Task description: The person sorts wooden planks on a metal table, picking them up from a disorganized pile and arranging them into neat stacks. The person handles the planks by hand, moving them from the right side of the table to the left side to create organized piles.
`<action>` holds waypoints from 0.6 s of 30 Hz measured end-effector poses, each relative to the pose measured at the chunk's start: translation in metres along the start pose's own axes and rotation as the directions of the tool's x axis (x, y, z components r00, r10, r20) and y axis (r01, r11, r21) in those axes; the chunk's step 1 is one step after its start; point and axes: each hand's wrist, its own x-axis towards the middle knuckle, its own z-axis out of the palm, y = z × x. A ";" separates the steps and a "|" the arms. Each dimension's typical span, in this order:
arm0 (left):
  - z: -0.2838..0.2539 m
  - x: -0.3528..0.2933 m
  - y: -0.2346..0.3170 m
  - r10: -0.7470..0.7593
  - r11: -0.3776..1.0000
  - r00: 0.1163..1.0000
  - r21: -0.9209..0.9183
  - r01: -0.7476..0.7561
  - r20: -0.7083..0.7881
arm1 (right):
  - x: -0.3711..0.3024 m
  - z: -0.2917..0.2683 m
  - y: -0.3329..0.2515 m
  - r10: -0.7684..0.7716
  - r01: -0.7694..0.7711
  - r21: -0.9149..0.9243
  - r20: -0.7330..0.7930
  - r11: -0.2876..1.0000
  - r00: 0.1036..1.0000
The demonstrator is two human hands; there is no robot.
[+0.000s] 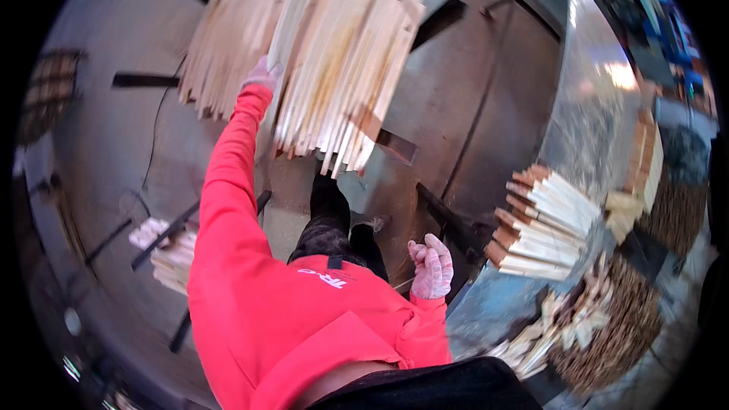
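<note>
My left arm reaches forward over a wide row of pale wooden boards (345,61) lying side by side. My left hand (262,76), in a pinkish-white glove, is closed on the near end of one wooden board (292,11), which stands up above the others. By my right hip is my right hand (431,267), in a similar stained glove. Its fingers are loosely bent and somewhat apart, and nothing shows in them. To the right of that hand, a stack of shorter wooden pieces (547,224) rests on a shiny metal surface (588,83).
Dark metal bars (437,23) jut out around the board row. Another bundle of wood (175,258) sits at the left on a dark frame. A large brown bundle of sticks (615,326) and loose pale offcuts (585,304) are at the lower right. A cable (154,137) crosses the floor.
</note>
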 end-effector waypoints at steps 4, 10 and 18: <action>0.010 0.051 0.022 0.174 0.980 0.979 0.113 -0.162 -0.106 | -0.012 0.011 0.048 0.006 -0.022 -0.067 -0.224 0.997 0.975; 0.052 0.091 0.039 0.370 0.888 0.912 0.219 -0.403 0.178 | -0.089 -0.051 -0.006 -0.324 -0.066 -0.892 -0.230 0.447 0.918; 0.038 -0.215 0.169 0.450 0.694 0.622 0.187 -0.695 0.641 | -0.289 -0.328 0.072 -0.122 -0.826 -0.557 -0.829 0.083 0.546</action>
